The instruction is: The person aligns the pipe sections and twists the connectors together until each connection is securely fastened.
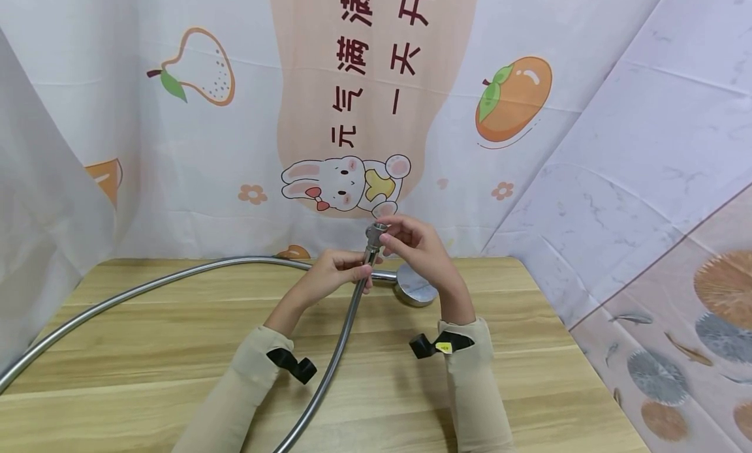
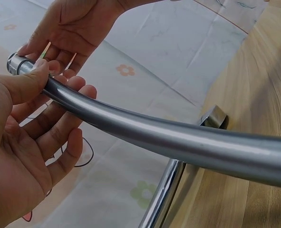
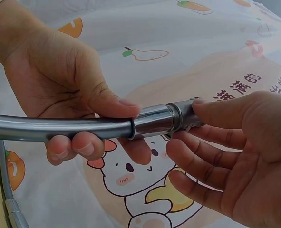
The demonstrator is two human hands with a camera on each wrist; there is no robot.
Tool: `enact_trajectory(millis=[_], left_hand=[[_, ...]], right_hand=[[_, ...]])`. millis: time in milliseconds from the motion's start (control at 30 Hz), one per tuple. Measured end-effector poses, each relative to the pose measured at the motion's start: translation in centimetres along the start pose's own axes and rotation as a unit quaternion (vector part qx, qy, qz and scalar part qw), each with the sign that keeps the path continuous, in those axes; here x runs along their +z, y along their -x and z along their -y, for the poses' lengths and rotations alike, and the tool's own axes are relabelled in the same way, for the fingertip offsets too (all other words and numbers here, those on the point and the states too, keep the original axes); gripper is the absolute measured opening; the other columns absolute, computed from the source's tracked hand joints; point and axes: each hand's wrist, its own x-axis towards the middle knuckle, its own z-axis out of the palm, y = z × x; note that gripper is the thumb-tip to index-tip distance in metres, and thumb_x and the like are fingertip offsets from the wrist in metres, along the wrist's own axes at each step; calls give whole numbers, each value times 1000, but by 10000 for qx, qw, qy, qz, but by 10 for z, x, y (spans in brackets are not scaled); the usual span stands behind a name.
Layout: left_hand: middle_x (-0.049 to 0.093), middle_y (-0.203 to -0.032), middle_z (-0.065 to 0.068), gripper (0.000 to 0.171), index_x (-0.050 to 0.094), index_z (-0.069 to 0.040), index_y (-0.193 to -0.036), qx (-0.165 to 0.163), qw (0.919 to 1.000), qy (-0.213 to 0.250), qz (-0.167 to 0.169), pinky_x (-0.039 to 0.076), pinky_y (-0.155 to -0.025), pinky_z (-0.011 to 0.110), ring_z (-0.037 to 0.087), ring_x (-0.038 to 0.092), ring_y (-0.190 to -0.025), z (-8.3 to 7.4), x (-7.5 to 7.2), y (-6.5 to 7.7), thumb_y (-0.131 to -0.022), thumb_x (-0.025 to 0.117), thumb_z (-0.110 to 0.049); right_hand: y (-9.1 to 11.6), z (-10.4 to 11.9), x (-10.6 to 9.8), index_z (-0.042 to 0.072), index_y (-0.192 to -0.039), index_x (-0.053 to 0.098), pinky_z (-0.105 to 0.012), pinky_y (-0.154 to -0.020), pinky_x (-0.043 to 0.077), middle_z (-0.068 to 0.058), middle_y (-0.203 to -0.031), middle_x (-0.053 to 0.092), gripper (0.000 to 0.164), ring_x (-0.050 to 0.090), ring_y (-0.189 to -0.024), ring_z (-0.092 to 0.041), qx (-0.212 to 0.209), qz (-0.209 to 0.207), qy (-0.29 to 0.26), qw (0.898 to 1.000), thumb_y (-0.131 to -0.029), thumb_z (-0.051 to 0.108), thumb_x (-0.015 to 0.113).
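A silver metal shower hose (image 1: 347, 322) rises from the table's front edge to both hands. My left hand (image 1: 337, 277) grips it just below its end, thumb on one side and fingers beneath, as the right wrist view shows near the chrome end nut (image 3: 152, 121). My right hand (image 1: 420, 247) pinches the metal fitting (image 1: 376, 232) on top of that nut between thumb and fingers. In the right wrist view the fitting (image 3: 185, 114) sits in line against the nut, partly covered by the right thumb. Behind the hands, the round shower head (image 1: 416, 286) lies on the table.
The wooden table (image 1: 176, 348) ends at a printed curtain (image 1: 223, 140) behind. Another stretch of hose (image 1: 147, 284) curves from the left edge towards the shower head's handle (image 1: 384, 276). Black wrist mounts (image 1: 431, 345) are strapped over the sleeves.
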Motion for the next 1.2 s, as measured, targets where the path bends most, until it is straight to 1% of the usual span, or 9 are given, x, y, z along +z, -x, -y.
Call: enact_trajectory(millis=[200, 400, 500, 633, 700, 833, 967, 1067, 1200], left_hand=[[72, -83, 8, 34, 66, 5, -129, -39, 10000, -12, 16, 60, -79, 32, 17, 72, -77, 0, 0, 1, -104, 60, -17], [72, -84, 11, 34, 66, 4, -130, -75, 10000, 2, 11, 61, -80, 33, 18, 73, -77, 1, 0, 0, -104, 60, -18], [72, -84, 12, 33, 67, 4, -129, -72, 10000, 10, 14, 61, -79, 32, 17, 72, -76, 0, 0, 0, -104, 60, -17], [71, -84, 13, 32, 67, 3, -129, -26, 10000, -5, 24, 60, -77, 32, 17, 70, -75, 0, 0, 1, -104, 60, -15], [71, -83, 13, 31, 68, 2, -129, -22, 10000, -27, 15, 60, -76, 32, 17, 69, -75, 0, 1, 1, -104, 60, -15], [71, -84, 13, 31, 68, 1, -129, -68, 10000, -28, -10, 60, -77, 32, 17, 69, -75, -1, 1, 1, -104, 61, -16], [72, -84, 13, 32, 68, 2, -129, -115, 9999, -36, -29, 60, -78, 32, 20, 71, -76, -1, 1, 0, -104, 61, -16], [72, -84, 12, 33, 67, 3, -129, -149, 9999, -53, -38, 60, -78, 32, 23, 72, -78, -1, 0, 0, -104, 61, -17], [72, -84, 12, 32, 68, 2, -128, -151, 9999, -57, -31, 60, -78, 32, 21, 72, -78, -1, 0, 0, -104, 61, -17]], right_hand=[[-1, -1, 1, -3, -125, 64, -36, -72, 60, -21, -93, 67, 27, 67, -75, -23, -31, -129, 46, 9999, -98, 0, 65], [-1, 0, 4, -2, -122, 66, -31, -68, 56, -13, -89, 64, 27, 64, -74, -31, -49, -253, 148, 9996, -95, 0, 68], [-1, 0, 4, -1, -121, 67, -28, -69, 54, -12, -92, 65, 27, 63, -76, -26, -21, -333, 269, 9991, -94, 1, 70], [-1, 1, 4, 0, -120, 67, -26, -76, 56, -17, -104, 69, 27, 66, -90, -16, 25, -394, 356, 9986, -94, 2, 71], [-1, 1, 4, -1, -120, 66, -27, -80, 58, -19, -110, 69, 26, 67, -98, -14, 18, -364, 292, 9989, -94, 1, 70], [-2, 0, 5, -5, -121, 63, -29, -87, 58, -24, -118, 69, 26, 68, -105, -12, -33, -218, 13, 9998, -95, -2, 67], [-1, 0, 4, -6, -122, 60, -29, -90, 57, -26, -122, 69, 26, 70, -105, -10, -65, -124, -114, 9998, -96, -3, 66], [-1, 0, 4, -6, -123, 60, -28, -88, 57, -27, -122, 69, 28, 71, -101, -10, -104, -82, -78, 9999, -96, -3, 66], [-1, 1, 4, -4, -126, 61, -28, -85, 58, -26, -119, 71, 32, 71, -96, -11, -32, -78, -12, 10000, -95, -2, 67]])
